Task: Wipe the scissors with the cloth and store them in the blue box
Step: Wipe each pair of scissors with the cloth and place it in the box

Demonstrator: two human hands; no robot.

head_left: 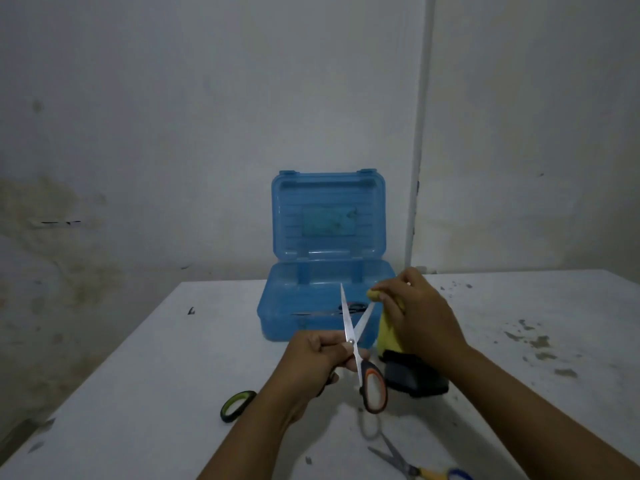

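Observation:
My left hand [317, 355] grips orange-and-black-handled scissors [372, 389] near the pivot, blades spread wide and pointing up. My right hand [420, 317] holds a yellow cloth [386, 336] just right of the right blade's tip; whether cloth and blade touch is unclear. Behind them the blue box [287, 317] stands open on the table, lid upright, with a dark-handled pair of scissors [349, 309] lying inside.
A green-and-black scissor handle [237, 405] lies on the white table left of my left forearm. Yellow-and-blue scissors [415, 469] lie at the near edge. A black object [414, 379] sits under my right wrist. The table's right side is stained.

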